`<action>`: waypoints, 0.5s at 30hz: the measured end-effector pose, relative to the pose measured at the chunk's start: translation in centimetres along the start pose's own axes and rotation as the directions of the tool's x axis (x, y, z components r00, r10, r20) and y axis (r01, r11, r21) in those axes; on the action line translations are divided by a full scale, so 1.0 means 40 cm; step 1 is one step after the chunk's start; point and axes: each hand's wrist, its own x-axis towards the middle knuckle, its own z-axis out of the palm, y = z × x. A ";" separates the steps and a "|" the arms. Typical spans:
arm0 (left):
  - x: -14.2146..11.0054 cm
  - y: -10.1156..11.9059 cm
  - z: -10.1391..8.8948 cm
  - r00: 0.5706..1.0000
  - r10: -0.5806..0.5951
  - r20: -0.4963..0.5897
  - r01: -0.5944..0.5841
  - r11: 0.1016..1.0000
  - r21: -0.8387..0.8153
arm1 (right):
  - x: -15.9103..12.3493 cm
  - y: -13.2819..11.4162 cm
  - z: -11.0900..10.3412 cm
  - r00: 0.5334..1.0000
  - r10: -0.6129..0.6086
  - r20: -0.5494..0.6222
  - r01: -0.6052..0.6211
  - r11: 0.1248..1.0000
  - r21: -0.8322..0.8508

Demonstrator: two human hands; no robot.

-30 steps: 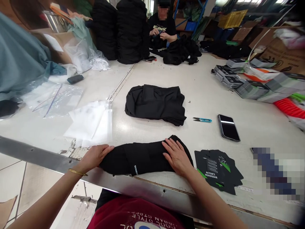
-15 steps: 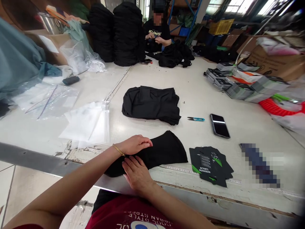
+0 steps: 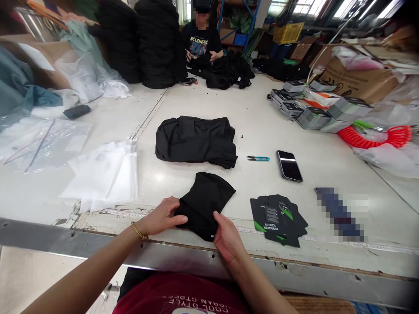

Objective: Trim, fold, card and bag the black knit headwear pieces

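Black cloth (image 3: 204, 203) in a folded bundle on the desk (image 3: 262, 104), at 12 o'clock from the body, pinched along its lower edge by the right hand (image 3: 227, 240) and held at its side by the left hand (image 3: 160, 216), fingers curled. Farther off at 12 o'clock, a folded black garment (image 3: 194, 141); at 2 o'clock, snips (image 3: 258, 158) and a phone (image 3: 289, 165).

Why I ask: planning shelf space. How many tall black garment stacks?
2: one tall black garment stack, another beside it, both at the table's far end, left of the co-worker.
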 end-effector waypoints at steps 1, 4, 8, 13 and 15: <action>0.000 0.002 0.019 0.999 -0.014 -0.042 0.016 0.999 0.042 | -0.001 -0.002 -0.001 1.000 0.026 0.013 -0.026 0.999 0.027; 0.007 0.016 0.071 0.970 -0.111 -0.217 0.158 0.964 0.212 | -0.023 -0.008 -0.010 0.998 0.066 0.015 -0.066 0.998 -0.011; 0.031 0.041 0.107 0.894 -0.164 -0.417 0.282 0.929 0.239 | -0.058 0.009 -0.049 0.914 -0.403 -0.036 0.329 0.793 -0.512; 0.069 0.041 0.090 0.949 0.103 -0.297 -0.059 0.987 0.152 | -0.050 0.047 -0.088 0.618 -0.526 0.585 0.689 0.002 -0.725; 0.081 0.029 0.059 0.985 0.093 -0.148 -0.096 0.995 -0.014 | -0.039 0.040 -0.091 0.602 -0.458 0.655 0.716 -0.053 -0.696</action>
